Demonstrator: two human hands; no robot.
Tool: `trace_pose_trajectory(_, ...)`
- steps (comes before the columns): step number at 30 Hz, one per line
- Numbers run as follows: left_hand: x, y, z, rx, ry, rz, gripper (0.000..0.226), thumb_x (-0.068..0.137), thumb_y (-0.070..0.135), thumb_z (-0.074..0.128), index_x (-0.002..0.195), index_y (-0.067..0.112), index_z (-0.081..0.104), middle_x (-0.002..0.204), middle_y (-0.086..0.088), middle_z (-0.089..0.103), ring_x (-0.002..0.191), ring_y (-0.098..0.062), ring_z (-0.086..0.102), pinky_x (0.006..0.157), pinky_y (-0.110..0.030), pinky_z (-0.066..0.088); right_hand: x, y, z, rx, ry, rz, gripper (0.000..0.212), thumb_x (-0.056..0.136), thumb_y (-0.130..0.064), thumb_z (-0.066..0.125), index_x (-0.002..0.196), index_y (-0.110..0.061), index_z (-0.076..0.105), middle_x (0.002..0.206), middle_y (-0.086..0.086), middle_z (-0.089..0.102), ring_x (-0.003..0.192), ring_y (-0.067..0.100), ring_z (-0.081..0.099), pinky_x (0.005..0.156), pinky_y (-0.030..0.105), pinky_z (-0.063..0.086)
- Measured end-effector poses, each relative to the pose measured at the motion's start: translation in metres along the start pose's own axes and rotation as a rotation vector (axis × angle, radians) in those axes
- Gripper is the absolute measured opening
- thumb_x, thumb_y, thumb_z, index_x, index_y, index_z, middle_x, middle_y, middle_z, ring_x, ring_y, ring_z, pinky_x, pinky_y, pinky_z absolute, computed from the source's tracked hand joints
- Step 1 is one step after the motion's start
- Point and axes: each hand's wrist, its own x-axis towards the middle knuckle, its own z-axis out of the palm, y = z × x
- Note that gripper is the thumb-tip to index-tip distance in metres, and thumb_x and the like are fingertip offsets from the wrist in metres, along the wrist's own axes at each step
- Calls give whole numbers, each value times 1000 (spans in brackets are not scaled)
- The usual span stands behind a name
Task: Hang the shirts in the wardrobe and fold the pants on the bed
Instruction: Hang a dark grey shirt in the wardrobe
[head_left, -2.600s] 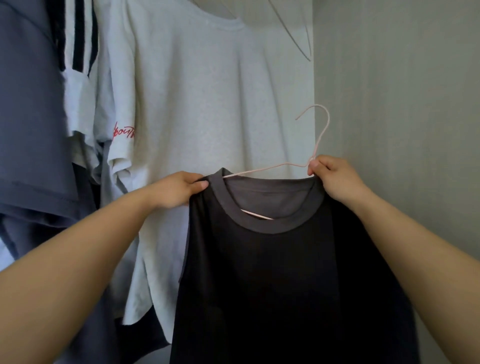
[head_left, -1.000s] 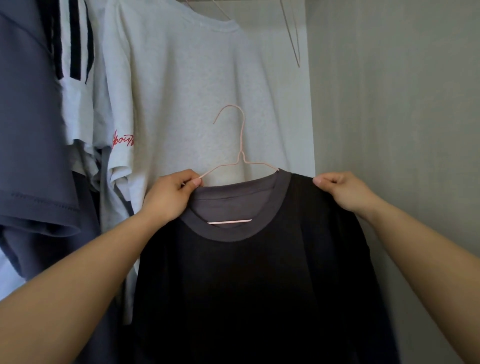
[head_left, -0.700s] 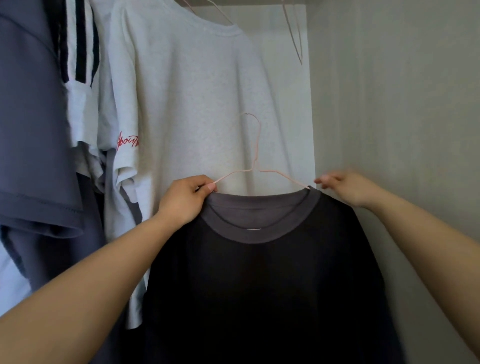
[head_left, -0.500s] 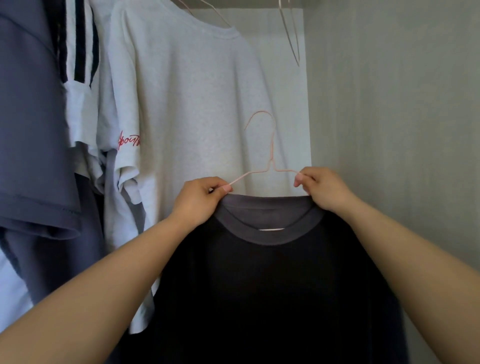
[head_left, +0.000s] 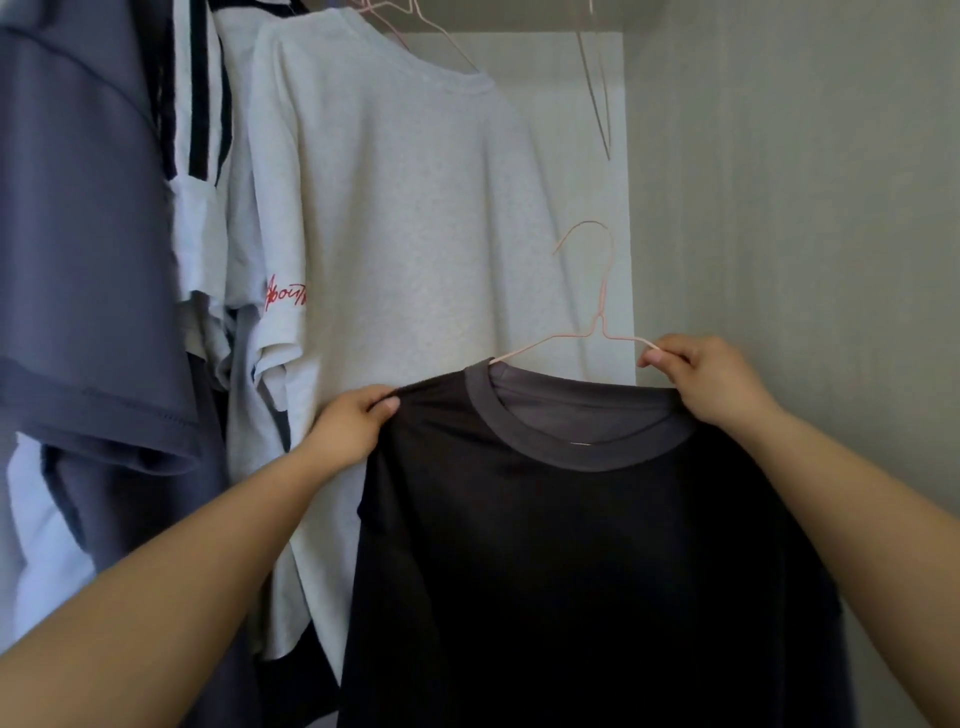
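Observation:
A dark grey T-shirt (head_left: 582, 561) with a lighter grey collar hangs in front of me on a thin pink wire hanger (head_left: 597, 312). The hanger's hook points up, free of any rail. My left hand (head_left: 353, 426) pinches the shirt's left shoulder. My right hand (head_left: 706, 384) pinches the hanger's right arm together with the collar edge. Both hands hold the shirt up inside the wardrobe, near its right wall.
A white T-shirt (head_left: 405, 234) with red script on its sleeve hangs just behind. Further left hang a white garment with dark stripes (head_left: 200, 130) and a blue-grey shirt (head_left: 78, 234). An empty wire hanger (head_left: 597, 88) dangles top right. The wardrobe's side wall (head_left: 805, 208) stands close on the right.
The shirt and hanger moved right and up. My left hand slid from the collar out to the left shoulder. My right hand keeps its pinch on the hanger's right arm.

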Motion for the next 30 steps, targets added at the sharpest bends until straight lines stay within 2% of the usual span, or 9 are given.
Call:
trace_pose_trajectory(3,5,8,-15,-342,4,-43,25,101,14,42,103,16,67,102,-5,67,98,-16,58,83,-18,44,-2,-5,-4,91,-83,-57,23,95,-25,52,77,-27,65,75,9,63,73,23,54,67,28,39)
trace_pose_trajectory(6,8,14,-1,-80,-32,-87,23,100,13,44,104,13,67,102,-6,63,91,-15,57,73,-16,43,-4,-14,2,169,-68,-57,26,94,-24,54,72,-32,64,73,13,58,68,21,47,64,23,38)
trace_pose_trajectory(10,7,42,12,-184,-113,-108,38,102,35,35,98,18,69,88,4,65,72,-7,58,64,-19,43,-5,-19,10,153,-108,-28,24,94,-27,54,74,-33,65,88,12,67,80,27,55,75,31,43)
trace_pose_trajectory(13,6,55,19,98,-231,107,35,97,44,44,78,27,68,76,12,66,74,-4,60,64,-11,41,1,-23,7,163,-82,9,25,94,-28,53,73,-33,66,79,7,65,77,25,56,70,28,41)
trace_pose_trajectory(16,14,61,23,290,-67,237,33,98,33,47,65,27,51,67,8,56,72,-14,54,66,-23,41,8,-30,-1,149,-110,43,25,92,-29,56,69,-33,66,62,-5,55,61,10,49,58,20,38)
trace_pose_trajectory(19,24,57,20,308,80,180,29,99,34,43,73,24,49,80,-2,59,85,-26,56,79,-38,46,8,-35,-19,71,-226,91,24,91,-32,59,69,-23,65,63,-6,56,60,7,48,51,9,36)
trace_pose_trajectory(22,37,41,17,249,148,116,26,99,35,42,82,21,55,88,-7,63,92,-30,57,82,-39,46,-2,-34,-38,-69,-313,129,33,96,-34,50,76,-12,66,75,1,63,71,15,56,59,20,39)
trace_pose_trajectory(26,50,27,29,243,93,75,30,100,34,42,107,14,62,107,-12,66,103,-31,58,85,-34,44,-29,-46,-52,145,-429,249,35,93,-35,54,70,-13,71,70,-3,71,60,7,64,55,17,45)
trace_pose_trajectory(30,53,37,63,-21,-41,71,25,100,34,43,112,24,63,114,1,64,107,-16,55,82,-22,39,-40,-55,-81,282,-294,352,25,88,-30,61,73,-13,74,73,-2,73,65,12,68,65,23,49)
